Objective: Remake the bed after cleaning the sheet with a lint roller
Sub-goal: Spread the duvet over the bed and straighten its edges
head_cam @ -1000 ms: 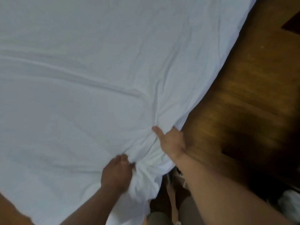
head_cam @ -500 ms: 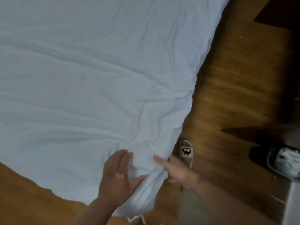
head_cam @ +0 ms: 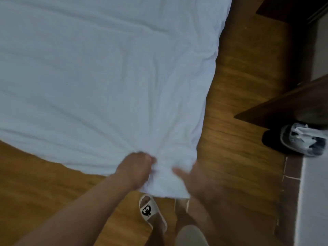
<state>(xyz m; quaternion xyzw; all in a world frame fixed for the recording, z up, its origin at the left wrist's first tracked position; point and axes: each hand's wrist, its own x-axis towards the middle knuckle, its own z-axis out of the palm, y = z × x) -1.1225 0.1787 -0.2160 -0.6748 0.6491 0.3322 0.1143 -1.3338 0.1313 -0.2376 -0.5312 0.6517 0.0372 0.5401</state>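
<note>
**Position.** The sheet (head_cam: pixel 99 71) lay spread over the bed, which was itself hidden beneath it. The sheet's near corner hung toward the wooden floor (head_cam: pixel 236 96), between our two hands.

**Grip.** Our left hand (head_cam: pixel 136 168) was clamped on a bunch of cloth just inside that corner, with the fingers curled into it. Our right hand (head_cam: pixel 198 178) sat at the corner's outer edge with the thumb laid out on the fabric. Blur hid the fingers, so we could not tell whether they closed on anything.

**Handling.** We judged the cloth light, soft and limp, since it creased wherever it was pulled. It would transmit tension only, never a push. The best hold was the hem on either side of the corner — a full fistful, as a thin pinch could slip.

**Count.** We counted one sheet, two hands, one slipper (head_cam: pixel 148 209) bearing a cartoon face, and one sneaker (head_cam: pixel 301 139).
</note>
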